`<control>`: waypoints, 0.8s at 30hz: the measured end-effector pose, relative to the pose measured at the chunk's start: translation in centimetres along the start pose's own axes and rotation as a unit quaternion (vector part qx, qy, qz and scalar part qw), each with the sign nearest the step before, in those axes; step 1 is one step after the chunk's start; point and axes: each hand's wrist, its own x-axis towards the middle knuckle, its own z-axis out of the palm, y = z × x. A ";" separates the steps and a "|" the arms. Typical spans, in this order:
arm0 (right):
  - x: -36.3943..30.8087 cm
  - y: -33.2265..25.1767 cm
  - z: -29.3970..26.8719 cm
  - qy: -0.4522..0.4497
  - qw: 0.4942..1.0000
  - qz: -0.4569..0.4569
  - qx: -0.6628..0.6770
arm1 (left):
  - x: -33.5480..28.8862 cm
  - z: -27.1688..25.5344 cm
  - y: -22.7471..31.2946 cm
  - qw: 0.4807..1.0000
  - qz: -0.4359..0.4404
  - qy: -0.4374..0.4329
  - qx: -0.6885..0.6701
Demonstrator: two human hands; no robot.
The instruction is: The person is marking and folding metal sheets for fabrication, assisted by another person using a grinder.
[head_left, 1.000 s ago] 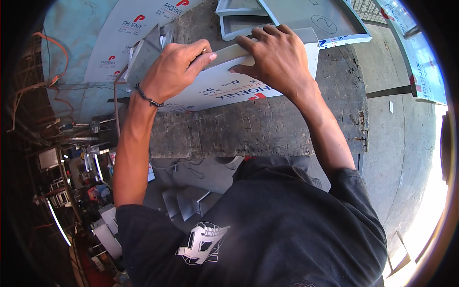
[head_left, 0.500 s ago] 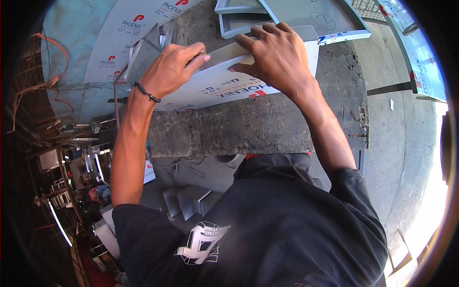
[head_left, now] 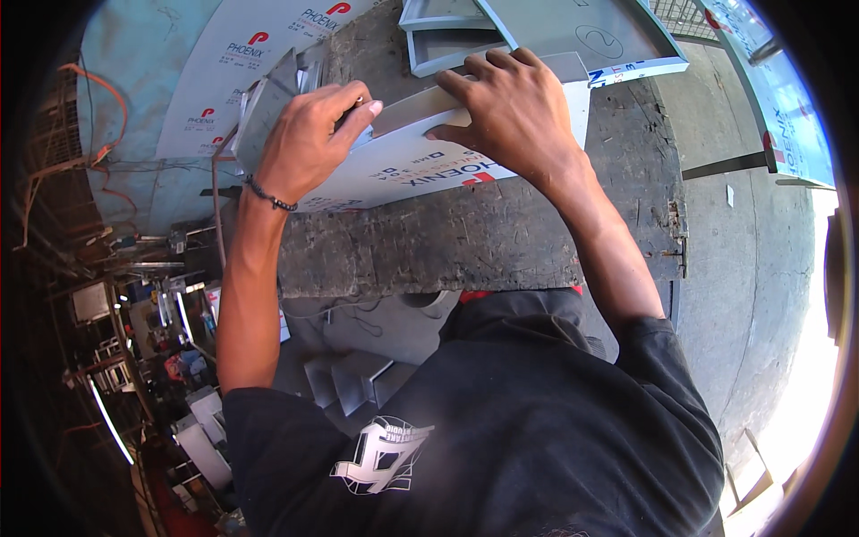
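Head view: white-filmed sheet-metal panel (head_left: 385,166) standing on the worn bench (head_left: 483,237), both hands at its top edge.
Left hand (head_left: 313,134): slid leftward along that edge since a second ago; fingers curled, thumb near index, can't tell what's pinched.
Right hand (head_left: 514,116): staying put, fingers spread over the edge, thumb on the white face, holding the panel.
Shallow metal tray (head_left: 555,27): unmoved beyond.

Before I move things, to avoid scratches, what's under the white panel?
The scuffed bench shows along the near edge of the white panel; what's directly beneath is covered.
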 end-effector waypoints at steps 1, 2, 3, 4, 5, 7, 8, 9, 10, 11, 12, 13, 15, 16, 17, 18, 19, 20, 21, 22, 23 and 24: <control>0.0 -0.1 0.0 0.000 1.000 -0.002 0.007 | 0.0 0.0 0.0 1.000 0.000 0.002 0.001; 0.1 -0.1 0.1 0.000 1.000 -0.005 0.015 | 0.0 0.0 0.0 0.996 0.058 0.049 0.037; 0.0 0.0 0.2 -0.001 1.000 -0.005 0.014 | 0.2 0.1 0.3 0.986 0.115 0.096 0.071; -0.1 0.1 0.3 0.006 1.000 -0.005 0.009 | 0.2 0.1 0.7 0.986 0.115 0.096 0.070; -0.2 0.3 0.5 0.013 1.000 -0.004 0.004 | 0.1 0.1 1.3 0.999 -0.010 0.023 0.030; -0.1 0.4 0.3 0.011 1.000 -0.007 0.010 | -0.4 -0.2 1.9 0.989 -0.140 -0.051 -0.008; 0.0 0.4 0.2 0.009 1.000 -0.008 0.013 | -0.7 0.0 1.8 0.986 -0.154 -0.061 0.020; 0.0 0.3 0.2 0.009 1.000 -0.008 0.015 | -1.0 0.2 1.7 0.982 -0.167 -0.071 0.047; 0.1 0.1 0.2 0.010 1.000 -0.009 0.011 | -1.2 0.3 1.5 0.982 -0.168 -0.072 0.047; 0.1 0.1 0.2 0.012 1.000 -0.010 0.007 | -1.3 0.5 1.1 0.982 -0.168 -0.077 0.041; 0.0 0.1 0.2 0.012 1.000 -0.011 0.008 | -1.2 0.5 1.0 0.982 -0.169 -0.080 0.035; 0.0 0.2 0.3 0.014 1.000 -0.013 0.008 | -1.0 0.4 0.9 0.982 -0.170 -0.080 0.035; 0.0 0.3 0.3 0.016 1.000 -0.014 0.008 | -0.3 0.2 1.0 0.980 -0.163 -0.107 0.040; 0.0 0.3 0.2 0.014 1.000 -0.013 0.008 | -0.1 0.1 1.2 0.980 -0.164 -0.107 0.041; 0.0 0.3 0.2 0.012 1.000 -0.012 0.009 | 0.1 0.0 1.4 0.979 -0.157 -0.118 0.060; 0.0 0.3 0.2 0.012 1.000 -0.011 0.010 | 0.3 -0.1 1.6 0.977 -0.150 -0.130 0.079; 0.0 0.2 0.2 0.014 1.000 -0.012 0.008 | 0.5 -0.3 1.8 0.977 -0.150 -0.130 0.079; 0.0 0.2 0.2 0.016 1.000 -0.013 0.007 | 0.7 -0.4 2.0 0.976 -0.144 -0.140 0.082; 0.0 0.2 0.2 0.016 1.000 -0.012 0.007 | 1.0 -0.5 2.2 0.975 -0.138 -0.151 0.085; -0.1 0.2 0.1 0.019 1.000 -0.015 -0.009 | 1.3 -0.5 2.3 0.975 -0.138 -0.151 0.085; -0.1 0.2 0.0 0.022 0.999 -0.017 -0.024 | 1.7 -0.5 2.4 0.970 -0.141 -0.173 0.095; -0.1 0.2 0.1 0.022 0.999 -0.016 -0.024 | 1.9 -0.5 2.4 0.965 -0.142 -0.194 0.105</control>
